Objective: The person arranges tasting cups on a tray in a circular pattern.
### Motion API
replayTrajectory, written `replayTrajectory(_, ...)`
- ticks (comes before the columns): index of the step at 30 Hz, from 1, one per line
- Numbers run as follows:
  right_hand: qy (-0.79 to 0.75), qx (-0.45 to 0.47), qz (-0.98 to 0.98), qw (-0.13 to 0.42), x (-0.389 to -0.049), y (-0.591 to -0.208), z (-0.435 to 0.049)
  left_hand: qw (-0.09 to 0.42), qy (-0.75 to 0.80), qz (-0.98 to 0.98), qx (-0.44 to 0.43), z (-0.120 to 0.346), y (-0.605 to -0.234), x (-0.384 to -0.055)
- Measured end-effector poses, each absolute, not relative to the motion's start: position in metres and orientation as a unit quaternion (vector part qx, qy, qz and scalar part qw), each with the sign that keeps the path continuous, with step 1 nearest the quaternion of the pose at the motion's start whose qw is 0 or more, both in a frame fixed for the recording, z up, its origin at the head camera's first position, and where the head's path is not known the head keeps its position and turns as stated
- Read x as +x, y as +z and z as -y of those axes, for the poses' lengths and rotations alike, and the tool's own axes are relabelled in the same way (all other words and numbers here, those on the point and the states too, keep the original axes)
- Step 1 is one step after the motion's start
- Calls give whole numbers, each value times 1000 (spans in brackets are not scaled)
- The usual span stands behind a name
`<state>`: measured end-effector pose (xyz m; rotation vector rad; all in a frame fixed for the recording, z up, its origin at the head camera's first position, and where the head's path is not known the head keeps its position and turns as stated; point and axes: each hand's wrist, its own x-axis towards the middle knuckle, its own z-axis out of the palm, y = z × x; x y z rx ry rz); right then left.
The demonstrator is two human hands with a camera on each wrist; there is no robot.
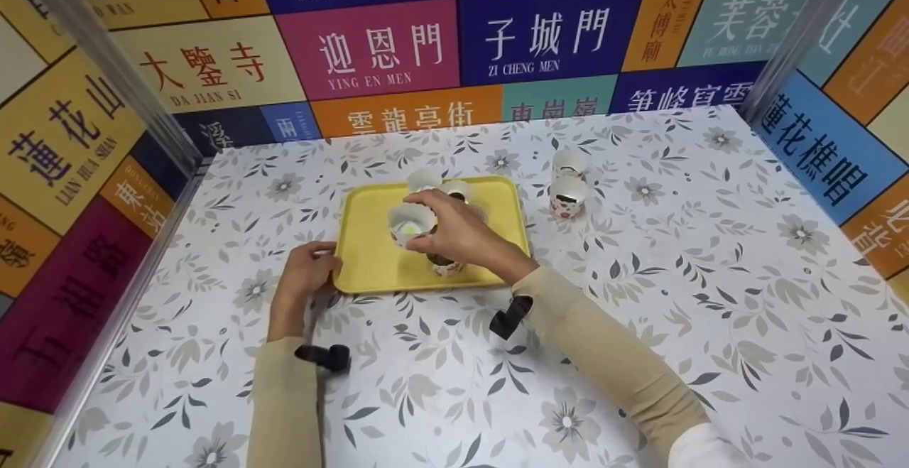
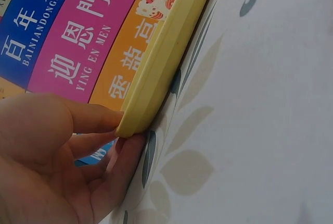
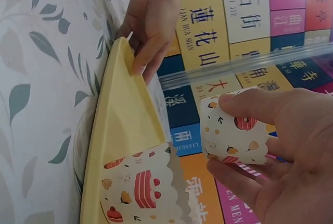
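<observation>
My right hand (image 1: pixel 465 232) grips a paper baking cup (image 3: pixel 218 130) by its sides, thumb across from the fingers. The cup is printed with cakes and small flowers, and something white and yellow (image 1: pixel 409 228) shows inside it. It is held over a yellow tray (image 1: pixel 366 262). At the tray's left edge, my left hand (image 2: pixel 52 146) pinches the rim between thumb and fingers. Several similar cups stand on the tray, among them a near cup (image 1: pixel 446 268) and a far cup (image 1: pixel 424 180), partly hidden by the right hand and the held cup.
Two more printed cups, a front one (image 1: pixel 567 199) and one behind it (image 1: pixel 569 162), stand on the table to the right of the tray. A leaf-patterned cloth (image 1: pixel 454 383) covers the table. Colourful sign-printed walls (image 1: pixel 369 45) enclose the back and sides.
</observation>
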<state>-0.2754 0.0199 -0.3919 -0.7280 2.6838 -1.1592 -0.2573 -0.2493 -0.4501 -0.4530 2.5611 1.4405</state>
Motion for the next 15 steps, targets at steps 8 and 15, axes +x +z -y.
replayTrajectory(8, -349, -254, -898, 90, -282, -401, -6, 82, 481, -860, -149, 249, -452, -258)
replayTrajectory(15, -326, -230, -911, 106, -284, -408, -1, 74, 475, -864, -147, 249, -451, -258)
